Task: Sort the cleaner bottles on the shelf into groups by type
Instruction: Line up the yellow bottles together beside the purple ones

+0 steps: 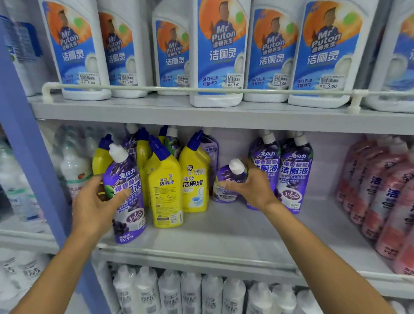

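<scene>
Purple upright bottle (126,174) grasped by left hand (93,208); purple tilted bottle (228,174) grasped by right hand (250,188); yellow bottles (165,191) between.

On the top shelf (120,112), behind a rail (143,88): a row of jugs (217,42), side by side, some set farther back. On the middle shelf (221,234) below, near left, just right of the post (20,124): the left bottle (125,190), in the left grip (97,205). Just right of it: a front pair (165,193), side by side, with a back cluster (144,147) crowded behind. Further right: a tilted bottle (228,180) in the right grip (252,188). Just right of and behind that: an upright pair (294,171), side by side. Well to the right: packed rows (395,202), running near to far. On the shelf beneath: a low row (191,297). Left of the post: side bottles (11,188) on neighbouring shelves.
</scene>
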`<state>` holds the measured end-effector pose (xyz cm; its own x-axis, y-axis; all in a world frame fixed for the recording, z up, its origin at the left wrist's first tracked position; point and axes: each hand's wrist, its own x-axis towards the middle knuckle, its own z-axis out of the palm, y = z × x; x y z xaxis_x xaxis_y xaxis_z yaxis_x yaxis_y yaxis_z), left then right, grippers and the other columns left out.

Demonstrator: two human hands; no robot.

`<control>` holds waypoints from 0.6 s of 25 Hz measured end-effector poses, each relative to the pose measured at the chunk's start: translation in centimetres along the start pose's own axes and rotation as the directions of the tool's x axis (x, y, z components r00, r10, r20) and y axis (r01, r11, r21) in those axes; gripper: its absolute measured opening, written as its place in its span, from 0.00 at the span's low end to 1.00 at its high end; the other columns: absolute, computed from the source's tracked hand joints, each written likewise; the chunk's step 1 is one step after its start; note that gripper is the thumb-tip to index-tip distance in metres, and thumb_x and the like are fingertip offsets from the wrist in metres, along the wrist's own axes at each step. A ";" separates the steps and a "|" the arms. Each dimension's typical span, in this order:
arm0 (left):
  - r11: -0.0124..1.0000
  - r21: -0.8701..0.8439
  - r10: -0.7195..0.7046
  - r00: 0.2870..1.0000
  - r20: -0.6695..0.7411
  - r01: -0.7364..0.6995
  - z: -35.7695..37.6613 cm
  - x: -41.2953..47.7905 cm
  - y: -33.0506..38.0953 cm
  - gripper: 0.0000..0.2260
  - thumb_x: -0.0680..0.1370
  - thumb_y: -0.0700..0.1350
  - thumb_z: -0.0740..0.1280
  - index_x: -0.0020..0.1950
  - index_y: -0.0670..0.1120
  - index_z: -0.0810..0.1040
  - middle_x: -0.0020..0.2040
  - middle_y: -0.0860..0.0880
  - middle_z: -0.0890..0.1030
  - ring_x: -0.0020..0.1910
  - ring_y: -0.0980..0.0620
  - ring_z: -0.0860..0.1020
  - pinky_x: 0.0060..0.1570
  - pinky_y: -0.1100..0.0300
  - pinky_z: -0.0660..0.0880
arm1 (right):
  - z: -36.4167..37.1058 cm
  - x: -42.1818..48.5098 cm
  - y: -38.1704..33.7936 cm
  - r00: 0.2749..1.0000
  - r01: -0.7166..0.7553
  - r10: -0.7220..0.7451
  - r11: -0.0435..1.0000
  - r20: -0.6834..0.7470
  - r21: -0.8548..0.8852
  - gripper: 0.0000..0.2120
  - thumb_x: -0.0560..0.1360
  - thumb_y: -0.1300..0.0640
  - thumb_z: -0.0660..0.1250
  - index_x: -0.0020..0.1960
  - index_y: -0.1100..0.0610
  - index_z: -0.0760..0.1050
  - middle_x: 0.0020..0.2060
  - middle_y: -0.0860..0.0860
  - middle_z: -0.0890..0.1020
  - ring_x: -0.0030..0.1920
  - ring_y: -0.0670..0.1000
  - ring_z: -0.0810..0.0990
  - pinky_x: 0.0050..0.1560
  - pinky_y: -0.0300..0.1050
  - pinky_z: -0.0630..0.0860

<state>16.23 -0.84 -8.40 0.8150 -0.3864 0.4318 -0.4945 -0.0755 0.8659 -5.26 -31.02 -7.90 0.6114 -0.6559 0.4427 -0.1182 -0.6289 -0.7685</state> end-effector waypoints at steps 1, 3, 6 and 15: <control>0.999 -0.031 0.012 1.000 -0.001 -0.012 0.0 -0.5 0.3 0.17 0.73 0.41 0.78 0.60 0.50 0.80 0.51 0.48 0.86 0.51 0.44 0.85 0.51 0.44 0.84 | -1.0 -0.6 -0.2 1.000 -0.014 0.014 1.000 -0.011 -0.008 0.29 0.65 0.49 0.85 0.59 0.52 0.74 0.48 0.46 0.82 0.48 0.49 0.80 0.42 0.28 0.73; 0.995 -0.079 0.063 0.998 -0.023 -0.064 -0.1 -1.8 1.4 0.17 0.73 0.40 0.77 0.60 0.50 0.81 0.51 0.50 0.86 0.52 0.44 0.85 0.49 0.54 0.83 | -3.2 -1.3 -0.9 0.998 -0.059 0.059 0.995 -0.013 -0.075 0.33 0.66 0.45 0.84 0.63 0.55 0.74 0.49 0.47 0.82 0.49 0.50 0.80 0.46 0.37 0.75; 0.979 -0.134 0.154 0.988 -0.002 -0.153 -0.2 -2.9 4.4 0.16 0.74 0.41 0.76 0.61 0.49 0.81 0.52 0.52 0.86 0.49 0.52 0.84 0.50 0.59 0.81 | -6.3 -1.7 -1.0 0.991 -0.131 0.136 0.966 0.008 -0.224 0.41 0.65 0.36 0.81 0.69 0.55 0.70 0.52 0.53 0.85 0.53 0.57 0.82 0.54 0.54 0.80; 0.928 -0.357 0.247 0.890 0.383 -0.104 13.7 -5.5 8.9 0.19 0.74 0.36 0.77 0.61 0.50 0.80 0.52 0.54 0.87 0.50 0.58 0.84 0.48 0.66 0.78 | -8.4 -6.5 2.7 0.973 -0.211 0.219 0.972 -0.072 0.106 0.33 0.64 0.43 0.84 0.61 0.52 0.75 0.51 0.46 0.88 0.52 0.48 0.87 0.55 0.51 0.84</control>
<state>3.19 -11.97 -6.50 0.4880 -0.7146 0.5012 -0.4357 0.2981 0.8493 -16.11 -31.95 -8.99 0.5124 -0.8061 0.2960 -0.1604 -0.4285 -0.8892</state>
